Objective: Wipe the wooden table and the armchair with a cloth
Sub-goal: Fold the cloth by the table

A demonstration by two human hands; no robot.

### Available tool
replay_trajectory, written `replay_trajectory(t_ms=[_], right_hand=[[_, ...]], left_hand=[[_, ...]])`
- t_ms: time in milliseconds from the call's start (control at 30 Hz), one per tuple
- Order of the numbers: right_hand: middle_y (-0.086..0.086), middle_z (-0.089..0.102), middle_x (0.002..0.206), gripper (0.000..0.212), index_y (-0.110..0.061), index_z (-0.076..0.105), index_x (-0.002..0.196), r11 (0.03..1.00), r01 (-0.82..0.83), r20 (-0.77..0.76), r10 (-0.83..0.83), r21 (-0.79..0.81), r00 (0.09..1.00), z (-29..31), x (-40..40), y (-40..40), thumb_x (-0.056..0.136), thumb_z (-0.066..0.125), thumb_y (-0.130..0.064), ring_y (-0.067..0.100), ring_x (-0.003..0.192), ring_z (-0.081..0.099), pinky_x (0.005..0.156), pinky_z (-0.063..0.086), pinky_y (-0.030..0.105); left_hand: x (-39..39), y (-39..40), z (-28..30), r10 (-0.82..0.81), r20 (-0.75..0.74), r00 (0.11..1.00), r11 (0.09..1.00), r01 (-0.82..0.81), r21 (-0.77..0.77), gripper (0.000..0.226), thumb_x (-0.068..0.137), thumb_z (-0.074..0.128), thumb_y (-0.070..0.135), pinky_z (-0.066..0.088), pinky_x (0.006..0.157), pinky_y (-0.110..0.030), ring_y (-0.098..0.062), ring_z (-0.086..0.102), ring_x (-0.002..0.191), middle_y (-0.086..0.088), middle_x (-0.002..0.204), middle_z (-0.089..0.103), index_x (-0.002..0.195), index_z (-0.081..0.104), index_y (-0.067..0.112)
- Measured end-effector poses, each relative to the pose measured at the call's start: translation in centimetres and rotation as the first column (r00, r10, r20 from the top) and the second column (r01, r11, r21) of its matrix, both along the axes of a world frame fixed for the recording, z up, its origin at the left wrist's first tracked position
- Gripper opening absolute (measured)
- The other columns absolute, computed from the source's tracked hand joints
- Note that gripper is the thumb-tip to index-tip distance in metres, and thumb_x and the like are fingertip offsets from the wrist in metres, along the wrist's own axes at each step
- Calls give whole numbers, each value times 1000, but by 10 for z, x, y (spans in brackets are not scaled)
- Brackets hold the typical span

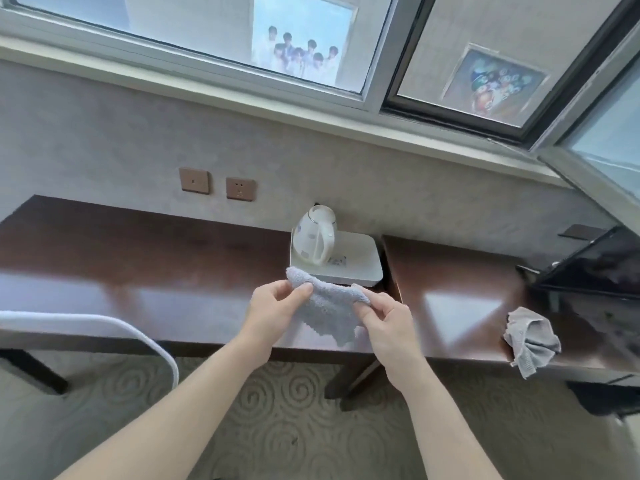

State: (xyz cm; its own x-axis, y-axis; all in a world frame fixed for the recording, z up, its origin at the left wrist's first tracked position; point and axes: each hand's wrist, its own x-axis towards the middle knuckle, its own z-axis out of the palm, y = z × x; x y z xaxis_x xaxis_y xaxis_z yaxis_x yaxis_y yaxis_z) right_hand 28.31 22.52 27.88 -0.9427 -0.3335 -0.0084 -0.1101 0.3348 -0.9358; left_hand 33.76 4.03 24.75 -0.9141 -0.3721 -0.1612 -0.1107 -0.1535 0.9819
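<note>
Sunlight from the window (pixel 242 39) is glaring off a dark wooden table (pixel 145 258) set against a pale wall, with patterned carpet below. Above its front edge, the left hand (pixel 273 308) is pinching one upper corner of a pale grey terry cloth (pixel 329 306) between thumb and fingers, and the right hand (pixel 384 317) is pinching the opposite corner, so the cloth is hanging slack between them, clear of the wood. Just behind it, a white electric kettle (pixel 313 239) is standing on a white tray (pixel 356 263) near the wall. Further right, a second crumpled grey rag (pixel 531 341) is drooping over the table's front edge, beside a dark television (pixel 595 261). At far left, the white-edged back of the armchair (pixel 104 323) is showing, tucked near the table.

By the look of it, wiping is not yet under way; the cloth is being spread or folded for use. Next, it probably needs bunching into one palm and pressing flat onto the tabletop, sweeping around the tray without nudging the kettle.
</note>
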Motion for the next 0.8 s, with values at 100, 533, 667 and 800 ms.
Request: replay_trajectory(t_ms=[100, 533, 667, 800], right_hand=[[-4, 74, 104, 23, -26, 76, 105, 979, 139, 60, -132, -148, 989, 0, -37, -4, 96, 62, -11, 3, 85, 67, 73, 52, 18], [-3, 69, 92, 16, -14, 60, 102, 936, 203, 202, -148, -287, 968, -42, -216, -5, 105, 45, -19, 10, 86, 61, 80, 49, 31], [-7, 65, 88, 19, -21, 61, 97, 968, 144, 228, -96, -207, 969, -65, -285, 4, 105, 44, -25, 10, 88, 58, 83, 46, 31], [8, 66, 102, 19, -26, 61, 100, 972, 100, 331, -24, -215, 943, -88, -347, 5, 105, 43, -29, 20, 92, 62, 90, 51, 48]], left_hand=[[-35, -14, 1, -131, -32, 991, 991, 132, 32, 16, 86, 79, 33, 52, 87, -26, -5, 72, 88, 2, 95, 79, 94, 79, 19], [-202, -20, -29, -138, 455, 880, 892, 310, -330, 57, 72, 75, 70, 47, 72, -27, -9, 61, 82, 5, 95, 69, 86, 59, 16], [-269, 1, -34, -232, 271, 934, 893, 315, -321, 85, 57, 80, 73, 44, 96, -21, 12, 47, 121, 32, 132, 46, 130, 46, 47], [-346, 21, -54, -364, 279, 889, 888, 422, -185, 59, 60, 87, 64, 50, 81, -14, 7, 65, 102, 25, 107, 70, 112, 63, 46]])
